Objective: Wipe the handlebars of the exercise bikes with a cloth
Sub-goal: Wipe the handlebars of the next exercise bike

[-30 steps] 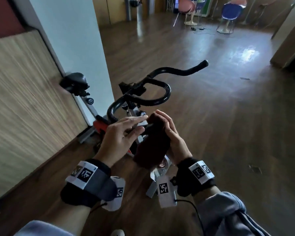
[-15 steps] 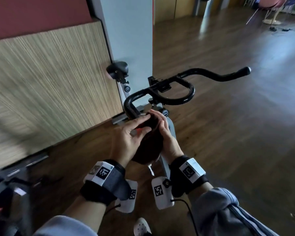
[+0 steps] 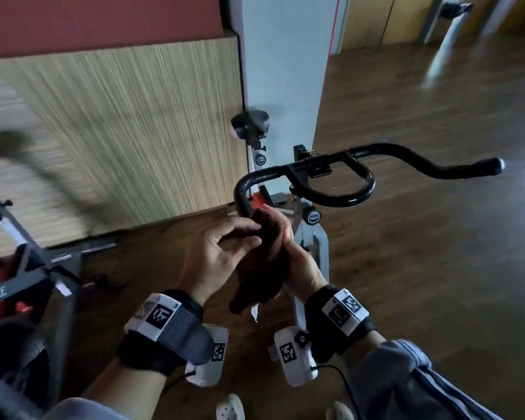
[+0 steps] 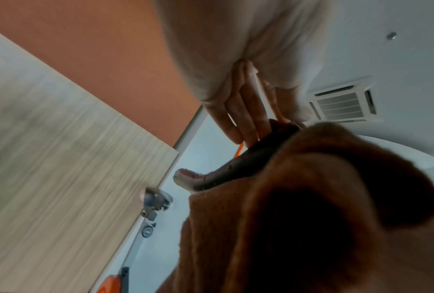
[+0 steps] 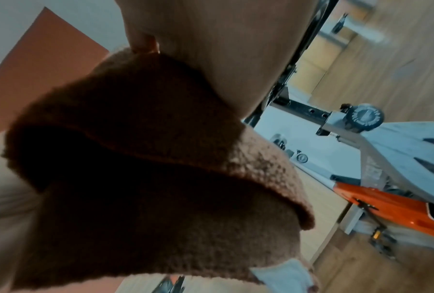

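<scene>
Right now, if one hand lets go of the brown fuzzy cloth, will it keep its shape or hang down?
The brown fuzzy cloth would probably hang down: its free end already droops below the hands. It looks soft and light, folding around the black handlebar.

A brown cloth fills the near view under the right hand, with an orange-and-white bike frame behind.

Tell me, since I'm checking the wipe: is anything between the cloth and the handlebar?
Nothing visible. The cloth already wraps the near end of the handlebar, held between the left hand and right hand. The rest of the bar looks bare.
</scene>
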